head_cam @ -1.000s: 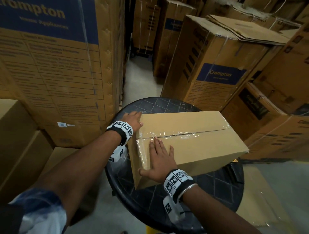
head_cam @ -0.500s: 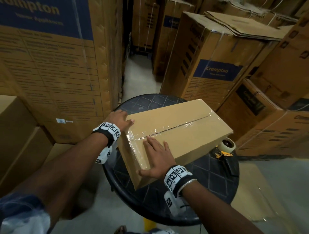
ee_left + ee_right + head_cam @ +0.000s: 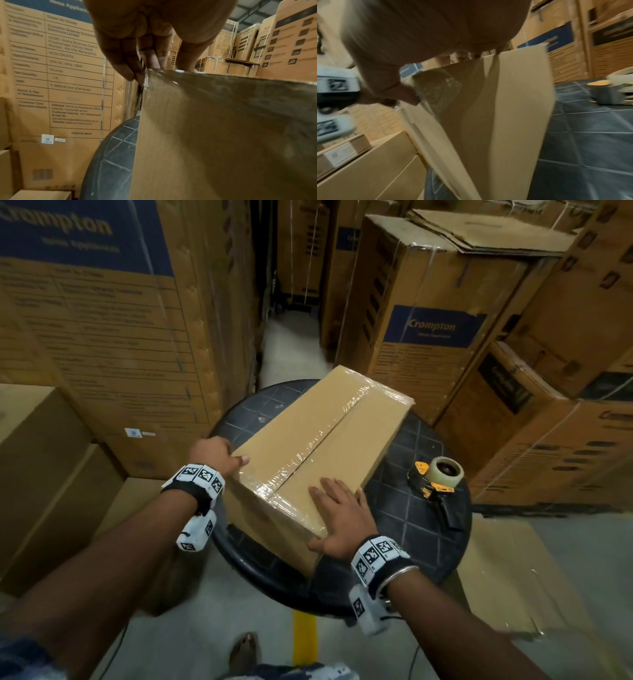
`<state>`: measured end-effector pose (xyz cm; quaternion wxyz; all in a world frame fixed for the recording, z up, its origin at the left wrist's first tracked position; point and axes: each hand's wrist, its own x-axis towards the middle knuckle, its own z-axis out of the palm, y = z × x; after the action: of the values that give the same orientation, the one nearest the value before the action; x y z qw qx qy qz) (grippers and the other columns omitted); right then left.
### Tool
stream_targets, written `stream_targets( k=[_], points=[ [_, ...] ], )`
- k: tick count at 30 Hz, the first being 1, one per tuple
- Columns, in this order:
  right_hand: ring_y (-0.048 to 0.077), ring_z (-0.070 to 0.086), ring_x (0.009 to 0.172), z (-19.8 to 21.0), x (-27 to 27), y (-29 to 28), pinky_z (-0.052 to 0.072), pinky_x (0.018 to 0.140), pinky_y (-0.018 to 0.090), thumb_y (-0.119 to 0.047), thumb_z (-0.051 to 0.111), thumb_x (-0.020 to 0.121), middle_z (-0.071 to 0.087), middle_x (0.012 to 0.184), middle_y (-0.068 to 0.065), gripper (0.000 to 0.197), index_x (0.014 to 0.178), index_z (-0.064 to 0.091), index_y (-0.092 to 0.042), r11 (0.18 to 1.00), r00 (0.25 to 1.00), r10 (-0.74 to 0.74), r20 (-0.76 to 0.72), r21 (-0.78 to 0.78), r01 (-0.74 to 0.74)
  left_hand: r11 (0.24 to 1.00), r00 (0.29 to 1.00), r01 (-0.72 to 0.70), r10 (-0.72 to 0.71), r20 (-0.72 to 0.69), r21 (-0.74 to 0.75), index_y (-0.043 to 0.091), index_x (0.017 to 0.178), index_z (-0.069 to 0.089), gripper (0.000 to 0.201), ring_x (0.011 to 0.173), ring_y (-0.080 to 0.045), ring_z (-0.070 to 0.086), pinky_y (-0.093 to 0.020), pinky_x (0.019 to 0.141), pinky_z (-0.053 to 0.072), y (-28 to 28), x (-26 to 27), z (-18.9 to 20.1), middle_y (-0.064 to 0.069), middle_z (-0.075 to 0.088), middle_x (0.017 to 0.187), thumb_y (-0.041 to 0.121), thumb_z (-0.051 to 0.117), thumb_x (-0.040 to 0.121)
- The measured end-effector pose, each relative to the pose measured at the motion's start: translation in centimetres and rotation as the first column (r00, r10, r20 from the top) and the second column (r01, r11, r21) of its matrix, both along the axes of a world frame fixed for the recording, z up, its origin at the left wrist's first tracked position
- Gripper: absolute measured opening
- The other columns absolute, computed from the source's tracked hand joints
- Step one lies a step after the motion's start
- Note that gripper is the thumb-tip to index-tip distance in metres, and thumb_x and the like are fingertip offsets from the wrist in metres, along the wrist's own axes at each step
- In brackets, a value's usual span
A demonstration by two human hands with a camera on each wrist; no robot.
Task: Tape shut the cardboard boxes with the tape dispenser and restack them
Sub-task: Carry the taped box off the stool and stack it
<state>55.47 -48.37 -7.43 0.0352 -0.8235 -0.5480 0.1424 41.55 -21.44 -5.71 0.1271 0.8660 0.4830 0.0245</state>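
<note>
A plain cardboard box (image 3: pixel 325 440) with clear tape along its top seam lies at an angle on a round black table (image 3: pixel 411 522). My left hand (image 3: pixel 226 457) grips the box's near left corner, thumb on top and fingers down the side; the left wrist view shows those fingers (image 3: pixel 130 67) at the corner of the box (image 3: pixel 223 135). My right hand (image 3: pixel 337 508) rests flat on the top's near right end, fingers straight, thumb at the near edge. A yellow and black tape dispenser (image 3: pixel 438 477) lies on the table to the right, apart from both hands.
Tall printed cartons (image 3: pixel 102 320) stand close on the left, with more (image 3: pixel 428 320) at the back right. Plain boxes (image 3: pixel 41 474) are stacked at the left. Flattened cardboard (image 3: pixel 513 577) lies on the floor to the right. A narrow aisle (image 3: pixel 291 344) runs behind the table.
The box has turned on the table so its long side now points away from me. Both hands moved round with it. The tape dispenser has come into view at the right.
</note>
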Motion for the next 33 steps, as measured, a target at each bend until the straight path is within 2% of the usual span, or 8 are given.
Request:
stream_targets(
  k=[4, 10, 16, 18, 20, 23, 27, 33],
  points=[
    [0.019, -0.003, 0.16, 0.6, 1.9, -3.7, 0.011, 0.128, 0.054, -0.053, 0.076, 0.079, 0.0, 0.174, -0.006, 0.105, 0.164, 0.017, -0.037, 0.995, 0.99, -0.098, -0.1, 0.023, 0.1, 0.998, 0.999, -0.034, 0.035, 0.023, -0.053, 0.018, 0.093, 0.072, 0.037, 0.085, -0.025, 0.065, -0.033, 0.077, 0.056, -4.2, -0.5, -0.3, -0.006, 0.071, 0.09, 0.054, 0.065, 0.086],
    [0.015, 0.007, 0.16, 1.0, 4.6, -6.8, 0.042, 0.117, 0.047, -0.012, 0.072, 0.079, 0.007, 0.173, -0.009, 0.092, 0.159, 0.036, -0.039, 0.949, 0.927, -0.278, -0.251, 0.076, 0.305, 0.987, 0.984, -0.057, 0.081, 0.159, -0.149, 0.022, 0.079, 0.073, 0.022, 0.077, -0.018, 0.059, -0.026, 0.073, 0.047, -9.4, -0.2, -0.5, -0.002, 0.073, 0.087, 0.044, 0.071, 0.085],
    [0.017, 0.008, 0.16, 0.4, 7.2, -7.3, 0.028, 0.126, 0.043, 0.006, 0.059, 0.084, 0.011, 0.172, -0.006, 0.079, 0.155, 0.048, -0.029, 0.897, 0.86, -0.363, -0.36, 0.116, 0.427, 0.943, 0.948, -0.043, 0.142, 0.284, -0.329, 0.013, 0.078, 0.072, 0.019, 0.087, -0.026, 0.067, -0.031, 0.082, 0.051, -12.1, 1.2, -1.0, -0.006, 0.073, 0.077, 0.032, 0.074, 0.082],
    [0.022, 0.026, 0.154, 0.2, 8.0, -7.0, 0.031, 0.124, 0.043, 0.0, 0.066, 0.094, 0.029, 0.166, 0.002, 0.045, 0.136, 0.068, -0.016, 0.816, 0.774, -0.366, -0.516, 0.221, 0.534, 0.925, 0.924, -0.053, 0.189, 0.334, -0.377, 0.01, 0.087, 0.071, 0.019, 0.093, -0.029, 0.066, -0.031, 0.081, 0.048, -12.2, 1.9, -1.0, -0.009, 0.072, 0.087, 0.028, 0.072, 0.083],
    [0.026, 0.041, 0.143, 0.3, 8.8, -6.8, 0.037, 0.118, 0.041, -0.004, 0.07, 0.094, 0.042, 0.154, 0.007, 0.024, 0.117, 0.076, -0.01, 0.71, 0.699, -0.409, -0.587, 0.276, 0.647, 0.906, 0.907, -0.045, 0.213, 0.363, -0.42, 0.008, 0.111, 0.067, 0.035, 0.105, -0.032, 0.062, -0.034, 0.089, 0.047, -12.1, 2.6, -1.0, -0.012, 0.07, 0.107, 0.031, 0.071, 0.084],
    [0.033, 0.047, 0.131, 0.7, 9.7, -6.1, 0.035, 0.106, 0.029, 0.0, 0.063, 0.091, 0.044, 0.141, 0.015, 0.038, 0.129, 0.06, -0.005, 0.672, 0.653, -0.515, -0.556, 0.212, 0.71, 0.875, 0.904, 0.008, 0.2, 0.377, -0.484, 0.01, 0.129, 0.056, 0.059, 0.113, -0.033, 0.059, -0.039, 0.097, 0.047, -11.8, 4.0, -1.0, -0.013, 0.065, 0.123, 0.042, 0.069, 0.082],
    [0.037, 0.058, 0.125, 0.5, 9.3, -4.5, 0.046, 0.105, 0.042, -0.043, 0.064, 0.098, 0.059, 0.137, 0.014, 0.054, 0.139, 0.049, -0.012, 0.618, 0.537, -0.664, -0.52, 0.022, 0.786, 0.857, 0.901, 0.054, 0.18, 0.394, -0.513, 0.012, 0.122, 0.061, 0.043, 0.108, -0.03, 0.062, -0.032, 0.089, 0.047, -11.8, 5.5, -0.9, -0.011, 0.067, 0.12, 0.033, 0.071, 0.087],
    [0.038, 0.061, 0.118, 2.2, 9.2, -2.6, 0.05, 0.096, 0.042, -0.048, 0.066, 0.09, 0.063, 0.131, 0.014, 0.054, 0.128, 0.054, -0.01, 0.523, 0.484, -0.781, -0.394, 0.011, 0.852, 0.878, 0.912, 0.174, 0.026, 0.409, -0.446, 0.011, 0.114, 0.064, 0.039, 0.104, -0.029, 0.064, -0.03, 0.084, 0.047, -11.2, 5.6, -0.1, -0.01, 0.069, 0.114, 0.037, 0.072, 0.087]
  ],
)
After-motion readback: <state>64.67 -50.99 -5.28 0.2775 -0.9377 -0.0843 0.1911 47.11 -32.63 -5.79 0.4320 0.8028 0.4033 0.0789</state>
